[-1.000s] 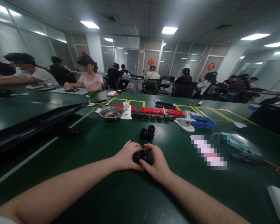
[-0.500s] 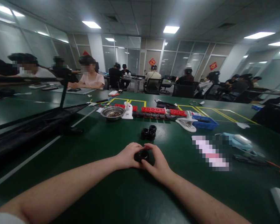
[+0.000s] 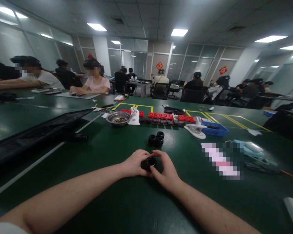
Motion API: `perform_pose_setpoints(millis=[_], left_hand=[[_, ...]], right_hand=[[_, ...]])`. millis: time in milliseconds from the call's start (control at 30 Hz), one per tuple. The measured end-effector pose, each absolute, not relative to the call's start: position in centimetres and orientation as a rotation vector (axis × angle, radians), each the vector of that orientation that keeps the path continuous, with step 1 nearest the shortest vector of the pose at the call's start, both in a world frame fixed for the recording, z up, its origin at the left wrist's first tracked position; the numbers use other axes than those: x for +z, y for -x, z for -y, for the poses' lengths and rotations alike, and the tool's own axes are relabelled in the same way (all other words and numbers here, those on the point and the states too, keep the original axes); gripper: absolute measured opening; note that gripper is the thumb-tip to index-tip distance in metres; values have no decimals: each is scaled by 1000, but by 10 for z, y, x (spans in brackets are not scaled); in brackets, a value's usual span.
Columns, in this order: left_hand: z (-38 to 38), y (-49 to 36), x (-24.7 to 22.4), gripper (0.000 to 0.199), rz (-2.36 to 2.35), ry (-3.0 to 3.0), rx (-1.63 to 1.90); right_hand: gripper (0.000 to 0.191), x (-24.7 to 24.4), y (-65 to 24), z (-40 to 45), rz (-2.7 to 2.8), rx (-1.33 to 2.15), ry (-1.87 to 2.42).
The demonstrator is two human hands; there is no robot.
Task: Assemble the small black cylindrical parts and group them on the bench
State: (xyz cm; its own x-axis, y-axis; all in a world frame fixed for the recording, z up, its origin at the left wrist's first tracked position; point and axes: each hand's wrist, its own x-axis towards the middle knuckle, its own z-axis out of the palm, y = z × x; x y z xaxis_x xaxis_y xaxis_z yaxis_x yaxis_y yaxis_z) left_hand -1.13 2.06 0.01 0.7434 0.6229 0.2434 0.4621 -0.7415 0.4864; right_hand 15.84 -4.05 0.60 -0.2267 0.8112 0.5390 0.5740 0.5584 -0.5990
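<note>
A black cylindrical part [image 3: 146,163] is held between my two hands, low over the green table [image 3: 127,201], with a round opening facing up and toward me. My left hand [image 3: 136,163] wraps round its left side. The fingers and thumb of my right hand [image 3: 166,168] close on its right side. Just beyond my fingertips stand three black round parts [image 3: 159,140], grouped together and touching. The undersides of both hands are hidden.
Farther back are a metal bowl [image 3: 118,119] of small pieces, red strips [image 3: 161,115], white clamps [image 3: 197,128] and a blue tray [image 3: 214,129]. A long black frame [image 3: 39,130] lies left; a light-blue device [image 3: 251,149] lies right. People sit beyond.
A dark bar that stood over the long black frame at the left is gone from view. Both hands keep their hold on the black part, with hardly any movement.
</note>
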Motion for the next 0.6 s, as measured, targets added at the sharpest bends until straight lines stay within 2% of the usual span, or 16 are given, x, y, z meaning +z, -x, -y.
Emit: perform_pose_setpoints(millis=[300,400,500,600], left_hand=[[-19,12,4,43,-830,-2552,513],[-19,11,5,41,-810,-2571,493],[-19,12,3,47,-802,-2583,501],[-20,12,1,56,-807,-2571,514]], right_hand=[[57,6,-157,41,1918,266,1199],[52,5,-155,40,1933,304,1238],[47,5,-156,39,1969,370,1162],[53,5,-159,40,2022,413,1068]])
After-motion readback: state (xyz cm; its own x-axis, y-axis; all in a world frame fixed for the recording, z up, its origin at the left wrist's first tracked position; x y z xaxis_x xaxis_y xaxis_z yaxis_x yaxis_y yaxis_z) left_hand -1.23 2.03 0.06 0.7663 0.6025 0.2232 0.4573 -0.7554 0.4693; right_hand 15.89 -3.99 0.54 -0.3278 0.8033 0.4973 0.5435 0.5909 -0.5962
